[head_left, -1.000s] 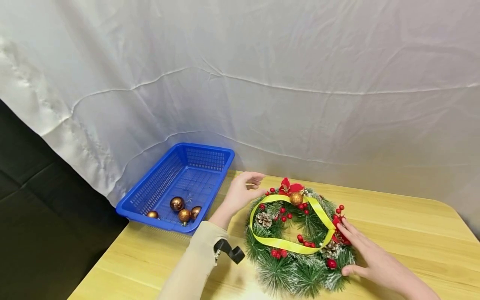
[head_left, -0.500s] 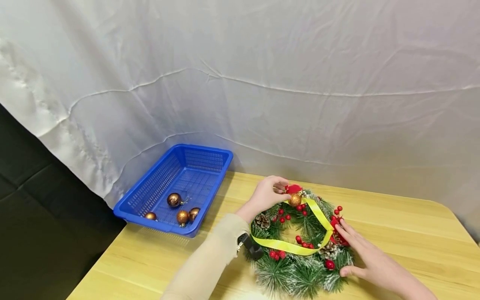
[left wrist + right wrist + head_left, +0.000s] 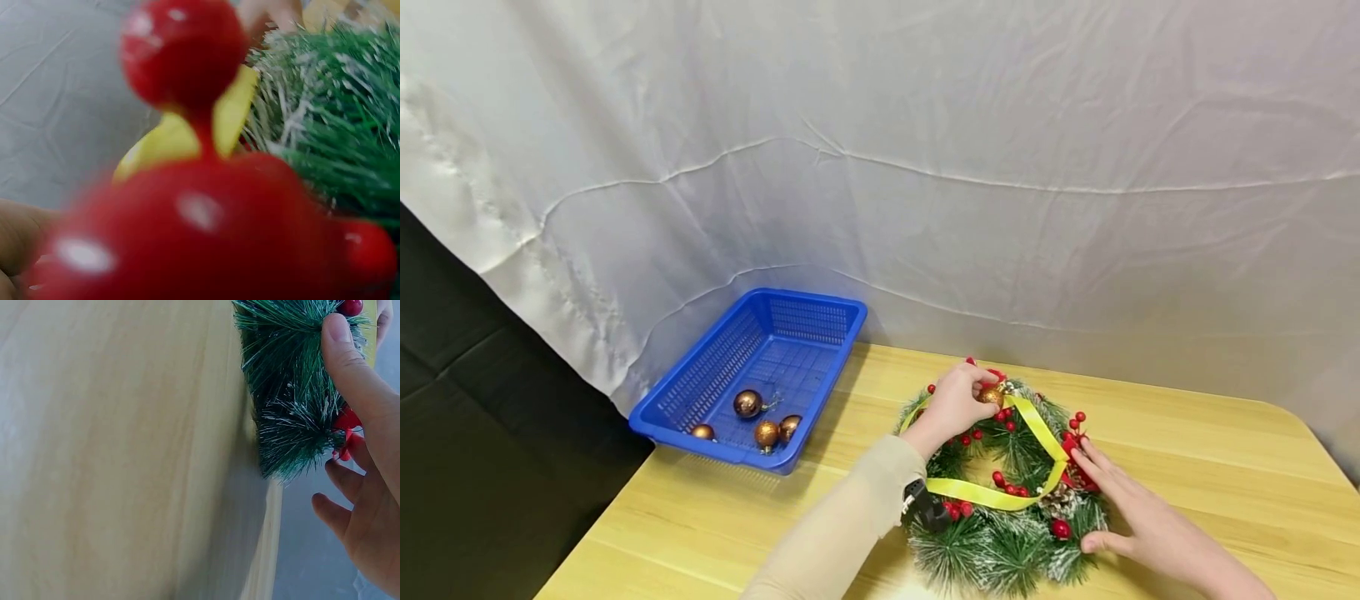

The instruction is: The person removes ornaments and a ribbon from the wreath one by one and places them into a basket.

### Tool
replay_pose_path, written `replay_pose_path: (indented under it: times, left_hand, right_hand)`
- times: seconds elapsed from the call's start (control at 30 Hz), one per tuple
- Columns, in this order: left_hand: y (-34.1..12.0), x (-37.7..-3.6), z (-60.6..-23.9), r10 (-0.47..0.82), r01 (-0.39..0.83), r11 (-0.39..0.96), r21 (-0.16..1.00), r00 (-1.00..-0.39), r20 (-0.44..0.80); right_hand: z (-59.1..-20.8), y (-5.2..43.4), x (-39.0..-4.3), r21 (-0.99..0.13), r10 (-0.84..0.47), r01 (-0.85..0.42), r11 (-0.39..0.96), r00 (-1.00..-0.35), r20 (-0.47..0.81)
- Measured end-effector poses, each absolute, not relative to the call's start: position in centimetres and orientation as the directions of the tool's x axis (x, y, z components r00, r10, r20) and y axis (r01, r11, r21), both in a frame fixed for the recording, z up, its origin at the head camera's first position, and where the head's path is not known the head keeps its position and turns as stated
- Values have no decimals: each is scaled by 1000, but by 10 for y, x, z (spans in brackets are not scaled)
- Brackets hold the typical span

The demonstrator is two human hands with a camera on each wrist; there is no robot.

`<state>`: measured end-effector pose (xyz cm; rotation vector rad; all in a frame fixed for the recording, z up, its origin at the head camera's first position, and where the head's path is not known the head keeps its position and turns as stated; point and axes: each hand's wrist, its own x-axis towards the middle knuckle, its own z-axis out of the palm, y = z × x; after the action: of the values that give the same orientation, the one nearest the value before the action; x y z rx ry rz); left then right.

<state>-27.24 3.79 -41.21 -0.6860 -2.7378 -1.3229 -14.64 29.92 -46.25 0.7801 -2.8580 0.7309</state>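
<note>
the wreath (image 3: 1000, 483) lay on the tabletop (image 3: 1187, 467), right of the basket (image 3: 730, 367). four baubles (image 3: 765, 433) sat in the basket's near end.

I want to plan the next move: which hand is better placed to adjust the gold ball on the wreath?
Probably the left hand: its fingers already pinch the gold ball. The right hand rests on the wreath.

Green wreath (image 3: 1000, 492) with red berries, pinecones, yellow ribbon (image 3: 992, 493) looped across, lying flat near the table's front edge; gold bauble (image 3: 990, 396) at its far side.
</note>
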Motion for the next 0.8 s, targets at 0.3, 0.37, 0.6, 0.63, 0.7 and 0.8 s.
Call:
replay_pose_path:
  times: [0.3,0.37,0.6,0.63,0.7,0.8]
  left_hand:
    - [43,-274,-417,394,460,660,594,-885,249]
    - [43,-273,-418,383,449,658,605,-891,244]
    - [41,-272,-420,350,405,596,694,-908,230]
    - [40,-272,-420,348,403,587,702,-909,231]
    - [39,-273,-420,347,402,574,714,-908,233]
    - [37,-273,-419,347,408,560,721,-906,243]
  right_hand:
    - [-462,300,-147,-407,-457,-499,765,-866,204]
    - [-462,300,-147,-402,-456,-499,767,-866,205]
    - [-464,299,-147,-389,-456,-501,773,-865,209]
    - [-464,299,-147,-389,-456,-501,773,-865,209]
    - [-464,299,-146,-390,-456,-502,772,-865,212]
    - [-463,299,-146,-395,-454,-502,770,-865,213]
